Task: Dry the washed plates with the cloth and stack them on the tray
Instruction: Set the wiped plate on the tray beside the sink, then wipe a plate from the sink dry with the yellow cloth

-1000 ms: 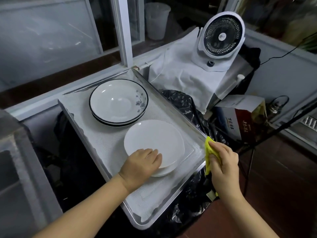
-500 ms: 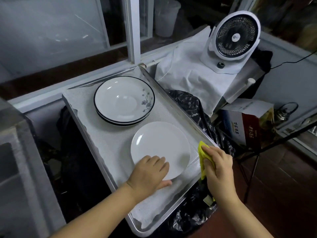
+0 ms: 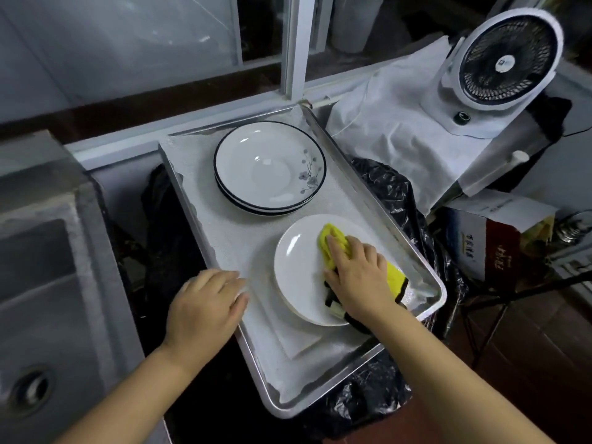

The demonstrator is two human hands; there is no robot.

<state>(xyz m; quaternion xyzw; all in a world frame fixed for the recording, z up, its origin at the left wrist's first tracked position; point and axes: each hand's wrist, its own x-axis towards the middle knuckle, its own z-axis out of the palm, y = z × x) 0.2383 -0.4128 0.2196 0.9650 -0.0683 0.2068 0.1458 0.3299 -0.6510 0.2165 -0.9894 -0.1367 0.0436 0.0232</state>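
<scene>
Your right hand (image 3: 357, 277) is pressing the crumpled yellow cloth with its dark edging (image 3: 333, 243) onto the top of the plain white round plates (image 3: 298, 267), which sit in a short stack at the near right of the shallow metal tray with its white textured liner (image 3: 224, 219). That grip looks fairly flat: fingers laid over the cloth and bearing down rather than wrapped tightly round it. Your left hand (image 3: 208, 302) rests relaxed and holds nothing, fingertips on the tray's near left edge, just beside the white stack but apart from it. Behind, a second stack of white bowl-like plates with a thin black rim and a small flower print (image 3: 269, 168) stands toward the far side of the tray. The step in hand seems to be the drying wipe of the top white plate where it lies. The next move probably calls for sweeping the cloth round the whole face and rim while your left hand steadies the stack, so the plates don't slide on the liner.
</scene>
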